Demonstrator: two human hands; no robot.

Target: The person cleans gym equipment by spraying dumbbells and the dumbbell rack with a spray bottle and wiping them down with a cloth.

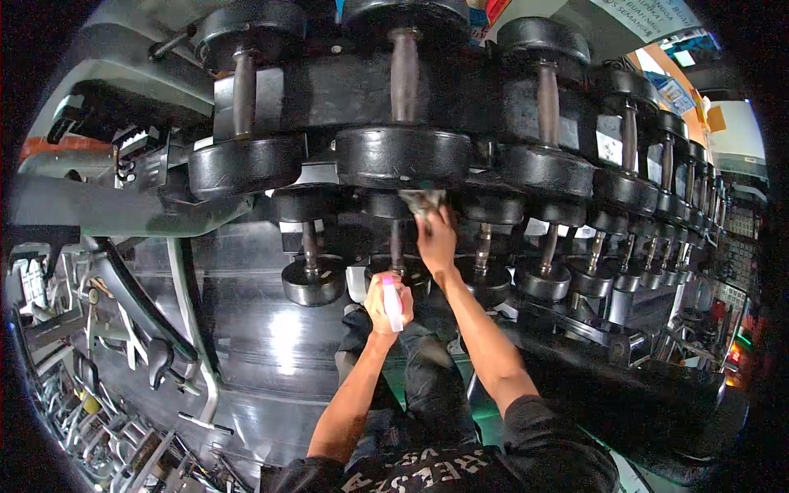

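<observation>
My left hand [378, 306] is wrapped around a spray bottle [393, 306] with a pink and white head, held in front of the lower row of dumbbells. My right hand [436, 242] reaches further forward, its fingers closed on a crumpled greyish cloth [422, 200]. The cloth is at the underside of a large black dumbbell [403, 156] on the upper row, just above a lower-row dumbbell [397, 242]. Whether it presses on the upper or the lower weight, I cannot tell. Blur softens the right fingers.
More black dumbbells [546, 107] line both tiers of the rack and run off to the right. A padded bench [140, 296] and machine frames stand on the left over a dark, shiny floor [263, 378]. Papers and boxes [674, 90] lie at the upper right.
</observation>
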